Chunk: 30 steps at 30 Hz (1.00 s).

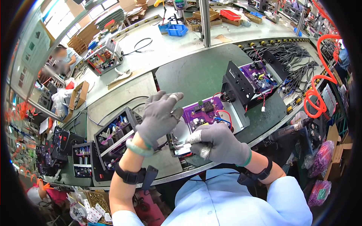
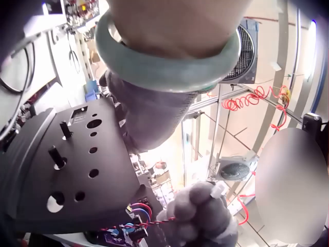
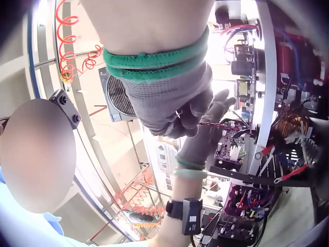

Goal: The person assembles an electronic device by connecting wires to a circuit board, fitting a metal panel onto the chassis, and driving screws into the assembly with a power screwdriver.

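My gloved left hand (image 1: 160, 115) is raised over the left end of an opened metal chassis, its fingers extended and holding nothing. A purple circuit board (image 1: 203, 113) with red and blue wires lies in that chassis. At the near side, my gloved right hand (image 1: 222, 143) has its fingers curled. They pinch a thin twisted red-and-black wire (image 3: 213, 125), which also runs to the right hand in the left wrist view. The wire's end is hidden in the fingers. A black panel (image 2: 77, 164) with round holes and two posts stands close by in the left wrist view.
Right of the chassis stands another unit with an upright black panel (image 1: 237, 86) and a purple board (image 1: 258, 77). Opened black units (image 1: 117, 135) line the bench to the left. Black cables (image 1: 290, 56) are heaped at the far right, and a coiled orange hose (image 1: 316, 100) hangs there.
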Available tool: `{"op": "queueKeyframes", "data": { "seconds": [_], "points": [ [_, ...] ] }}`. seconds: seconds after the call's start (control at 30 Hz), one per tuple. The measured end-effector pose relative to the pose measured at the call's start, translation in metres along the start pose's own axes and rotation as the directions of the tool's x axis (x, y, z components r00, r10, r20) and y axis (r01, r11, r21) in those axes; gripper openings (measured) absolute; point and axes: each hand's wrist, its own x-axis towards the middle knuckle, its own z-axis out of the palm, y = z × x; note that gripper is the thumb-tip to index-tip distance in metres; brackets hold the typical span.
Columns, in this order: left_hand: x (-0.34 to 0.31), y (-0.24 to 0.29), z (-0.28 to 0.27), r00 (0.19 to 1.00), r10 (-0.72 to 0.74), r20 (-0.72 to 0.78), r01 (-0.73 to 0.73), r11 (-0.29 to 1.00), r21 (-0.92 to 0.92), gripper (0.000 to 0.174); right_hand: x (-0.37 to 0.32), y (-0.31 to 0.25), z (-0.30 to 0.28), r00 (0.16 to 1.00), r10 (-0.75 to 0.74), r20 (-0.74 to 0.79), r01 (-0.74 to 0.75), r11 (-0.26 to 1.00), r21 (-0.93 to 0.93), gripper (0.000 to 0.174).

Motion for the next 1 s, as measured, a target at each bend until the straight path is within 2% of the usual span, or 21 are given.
{"op": "queueKeyframes", "data": {
  "seconds": [0.07,0.1,0.13,0.17,0.2,0.23,0.27,0.3,0.33,0.37,0.4,0.43,0.47,0.53,0.57,0.6,0.67,0.73,0.8,0.87,1.0],
  "points": [
    [0.007,-0.001,-0.001,0.996,0.043,0.081,-0.046,0.998,0.033,0.025,-0.001,-0.003,-0.001,1.000,0.006,0.021,-0.005,1.000,-0.020,0.013],
    [0.011,0.004,-0.010,0.966,-0.103,0.239,0.131,0.986,-0.107,0.022,0.000,0.002,0.001,0.999,-0.038,-0.027,0.038,0.999,-0.013,0.013],
    [0.014,0.007,-0.015,0.886,-0.212,0.412,0.319,0.924,-0.211,0.019,0.001,0.009,0.002,0.999,-0.036,-0.032,0.035,0.999,-0.013,0.013],
    [0.007,0.008,-0.012,0.935,-0.189,0.299,0.303,0.865,-0.400,0.017,0.005,0.016,0.001,0.996,-0.028,-0.088,0.022,0.997,-0.069,0.012],
    [0.003,0.013,-0.016,0.936,-0.179,0.304,0.295,0.869,-0.396,0.017,0.013,0.020,-0.001,0.989,-0.025,-0.146,0.007,0.992,-0.125,0.010],
    [-0.002,0.022,-0.022,0.982,-0.117,0.150,0.168,0.907,-0.387,0.018,0.025,0.018,-0.002,0.980,-0.041,-0.197,-0.019,0.957,-0.289,0.008],
    [-0.009,0.028,-0.024,0.999,-0.043,0.001,0.041,0.931,-0.362,0.020,0.033,0.034,0.002,0.971,-0.011,-0.239,-0.072,0.940,-0.334,0.011],
    [-0.018,0.026,-0.022,0.990,0.004,-0.143,-0.033,0.980,-0.198,0.021,0.042,0.040,0.003,0.983,0.010,-0.181,-0.089,0.897,-0.433,0.011],
    [-0.029,0.028,-0.024,0.992,0.012,-0.127,-0.039,0.978,-0.205,0.021,0.049,0.044,0.005,0.992,0.038,-0.119,-0.096,0.844,-0.528,0.011],
    [-0.040,0.031,-0.027,0.983,-0.133,-0.124,0.103,0.969,-0.224,0.024,0.055,0.049,0.013,0.990,0.048,-0.134,-0.112,0.844,-0.525,0.011],
    [-0.052,0.034,-0.029,0.953,-0.277,-0.120,0.243,0.940,-0.240,0.028,0.062,0.053,0.022,0.997,0.068,0.033,-0.025,0.712,-0.702,0.011],
    [-0.062,0.036,-0.027,0.878,-0.477,-0.045,0.412,0.800,-0.436,0.039,0.066,0.056,0.029,0.972,0.123,0.198,0.099,0.551,-0.829,0.011],
    [-0.065,0.039,-0.027,0.879,-0.475,-0.038,0.413,0.799,-0.437,0.039,0.067,0.059,0.034,0.972,0.129,0.194,0.092,0.551,-0.829,0.011],
    [-0.068,0.043,-0.030,0.657,-0.701,0.279,0.578,0.230,-0.783,0.048,0.071,0.061,0.040,0.943,0.225,0.244,0.092,0.530,-0.843,0.011],
    [-0.072,0.030,-0.031,0.670,-0.605,0.431,0.666,0.232,-0.709,0.049,0.069,0.060,0.040,0.944,0.209,0.254,0.110,0.529,-0.842,0.012],
    [-0.076,0.026,-0.026,0.669,-0.606,0.431,0.666,0.231,-0.709,0.049,0.068,0.060,0.039,0.944,0.209,0.256,0.110,0.530,-0.841,0.012],
    [-0.079,0.018,-0.018,0.648,-0.540,0.537,0.680,0.091,-0.728,0.050,0.066,0.058,0.036,0.952,0.190,0.239,0.094,0.562,-0.822,0.013],
    [-0.078,0.016,-0.018,0.649,-0.516,0.558,0.697,0.111,-0.708,0.051,0.063,0.053,0.033,0.953,0.196,0.232,0.081,0.570,-0.818,0.014],
    [-0.077,0.023,-0.019,0.646,-0.536,0.544,0.658,0.029,-0.752,0.051,0.060,0.052,0.031,0.957,0.176,0.232,0.091,0.578,-0.811,0.014],
    [-0.078,0.023,-0.022,0.648,-0.529,0.548,0.664,0.041,-0.746,0.050,0.059,0.058,0.035,0.958,0.159,0.238,0.102,0.588,-0.802,0.013],
    [-0.080,0.023,-0.022,0.675,-0.492,0.550,0.640,0.020,-0.768,0.045,0.062,0.057,0.040,0.957,0.168,0.236,0.109,0.546,-0.831,0.012]
  ]
}}
